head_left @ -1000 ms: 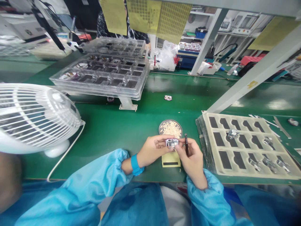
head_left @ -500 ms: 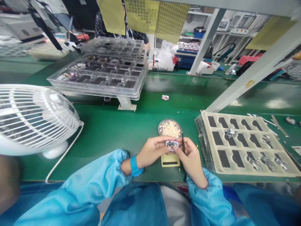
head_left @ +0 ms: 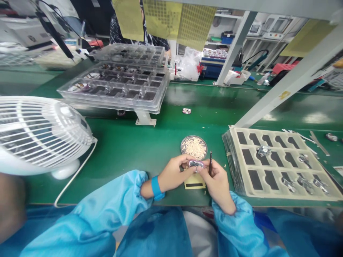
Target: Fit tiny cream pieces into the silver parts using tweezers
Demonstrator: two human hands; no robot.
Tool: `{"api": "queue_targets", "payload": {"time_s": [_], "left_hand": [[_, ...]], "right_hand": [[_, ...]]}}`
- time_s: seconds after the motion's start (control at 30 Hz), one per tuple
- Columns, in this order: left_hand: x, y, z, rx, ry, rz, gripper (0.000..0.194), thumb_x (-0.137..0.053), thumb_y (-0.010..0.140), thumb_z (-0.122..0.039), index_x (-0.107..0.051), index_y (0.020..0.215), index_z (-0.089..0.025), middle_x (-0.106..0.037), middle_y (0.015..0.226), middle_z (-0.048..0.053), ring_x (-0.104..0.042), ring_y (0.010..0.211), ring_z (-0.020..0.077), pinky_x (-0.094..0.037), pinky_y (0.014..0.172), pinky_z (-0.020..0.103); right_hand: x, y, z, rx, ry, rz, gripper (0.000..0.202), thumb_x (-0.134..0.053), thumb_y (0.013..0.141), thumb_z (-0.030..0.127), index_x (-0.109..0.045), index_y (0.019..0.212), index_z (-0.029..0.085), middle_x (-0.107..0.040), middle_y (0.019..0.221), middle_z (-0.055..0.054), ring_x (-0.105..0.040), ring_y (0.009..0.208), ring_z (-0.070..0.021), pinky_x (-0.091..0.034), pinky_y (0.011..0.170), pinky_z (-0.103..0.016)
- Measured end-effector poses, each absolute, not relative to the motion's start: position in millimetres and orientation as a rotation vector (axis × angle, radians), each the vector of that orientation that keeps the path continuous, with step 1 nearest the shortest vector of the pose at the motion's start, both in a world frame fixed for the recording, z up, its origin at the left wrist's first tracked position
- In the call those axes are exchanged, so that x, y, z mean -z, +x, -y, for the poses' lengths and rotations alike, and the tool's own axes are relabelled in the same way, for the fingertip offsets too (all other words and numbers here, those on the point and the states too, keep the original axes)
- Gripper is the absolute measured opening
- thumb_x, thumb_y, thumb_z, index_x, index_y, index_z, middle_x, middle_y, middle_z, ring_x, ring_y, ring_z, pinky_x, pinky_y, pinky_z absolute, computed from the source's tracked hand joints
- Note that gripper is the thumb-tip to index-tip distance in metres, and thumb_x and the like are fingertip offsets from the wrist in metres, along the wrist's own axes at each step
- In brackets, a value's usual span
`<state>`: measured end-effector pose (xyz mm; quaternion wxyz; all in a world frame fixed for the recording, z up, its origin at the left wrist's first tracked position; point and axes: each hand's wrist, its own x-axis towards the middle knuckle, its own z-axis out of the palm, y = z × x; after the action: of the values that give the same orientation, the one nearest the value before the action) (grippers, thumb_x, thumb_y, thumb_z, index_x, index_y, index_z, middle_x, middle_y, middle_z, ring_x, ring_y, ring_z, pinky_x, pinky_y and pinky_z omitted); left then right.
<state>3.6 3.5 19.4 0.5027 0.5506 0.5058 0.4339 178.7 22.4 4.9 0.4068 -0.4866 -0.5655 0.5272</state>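
Between the fingertips of both hands is a small oval device casing (head_left: 196, 164), pale with a purplish rim and dark parts inside. My left hand (head_left: 175, 173) is closed on its left side, thumb along the near edge. My right hand (head_left: 215, 178) pinches its right side and also keeps a thin dark tool (head_left: 210, 162), perhaps tweezers, upright among its fingers. Just beyond the hands lies a round dish (head_left: 194, 147) of small cream-coloured bits. Under the hands, partly hidden, is a yellow card-like piece (head_left: 195, 182) with a dark strip.
On the right stands a stack of cream trays (head_left: 252, 182) with several metallic parts in its pockets. A white fan (head_left: 40, 135) is at left. Clear trays (head_left: 112, 96) sit on a raised stand. A similar casing (head_left: 187, 111) lies farther back. A slanted post (head_left: 276, 85) rises at right.
The casing has tipped, so its inside looks narrower now. Both hands stay on it with small finger shifts, and the dark tool has moved slightly right.
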Motion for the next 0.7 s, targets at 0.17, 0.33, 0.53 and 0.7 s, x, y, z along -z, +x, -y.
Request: {"api": "queue_targets", "payload": {"time_s": [0.17, 0.33, 0.53, 0.7], "left_hand": [[-19, 6, -3, -1.071, 1.262, -1.182, 0.026, -0.071, 0.085, -0.026, -0.069, 0.106, -0.012, -0.076, 0.101, 0.01, -0.067, 0.09, 0.0216, -0.049, 0.078, 0.031], [-18, 2, -4, -1.091, 1.334, -1.191, 0.022, -0.07, 0.087, -0.026, -0.069, 0.105, -0.015, -0.076, 0.103, 0.009, -0.069, 0.094, 0.0226, -0.051, 0.083, 0.033], [-18, -10, -8, -1.189, 1.95, -1.094, 0.021, -0.058, 0.095, -0.018, -0.071, 0.111, -0.023, -0.076, 0.105, 0.005, -0.066, 0.104, 0.0208, -0.045, 0.098, 0.036], [-15, -11, -5, -1.078, 2.05, -1.086, 0.025, -0.056, 0.097, -0.02, -0.07, 0.117, -0.026, -0.076, 0.106, 0.006, -0.067, 0.104, 0.0223, -0.044, 0.098, 0.037]], "right_hand": [[-2, 175, -18, -1.316, -1.177, 1.424, 0.027, -0.073, 0.085, 0.043, -0.063, 0.092, 0.019, -0.065, 0.079, -0.002, -0.059, 0.07, -0.0166, -0.049, 0.065, -0.027], [2, 178, -15, -1.249, -1.172, 1.458, 0.022, -0.072, 0.087, 0.04, -0.065, 0.094, 0.019, -0.066, 0.081, -0.003, -0.059, 0.069, -0.0166, -0.049, 0.064, -0.027], [-1, 193, -17, -1.02, -0.964, 1.69, 0.009, -0.07, 0.089, 0.025, -0.072, 0.098, 0.023, -0.068, 0.098, -0.006, -0.064, 0.085, -0.0205, -0.05, 0.07, -0.031], [-4, 206, -25, -1.098, -0.899, 1.789, 0.011, -0.073, 0.087, 0.024, -0.074, 0.097, 0.023, -0.069, 0.102, -0.007, -0.066, 0.092, -0.0224, -0.053, 0.078, -0.033]]}}
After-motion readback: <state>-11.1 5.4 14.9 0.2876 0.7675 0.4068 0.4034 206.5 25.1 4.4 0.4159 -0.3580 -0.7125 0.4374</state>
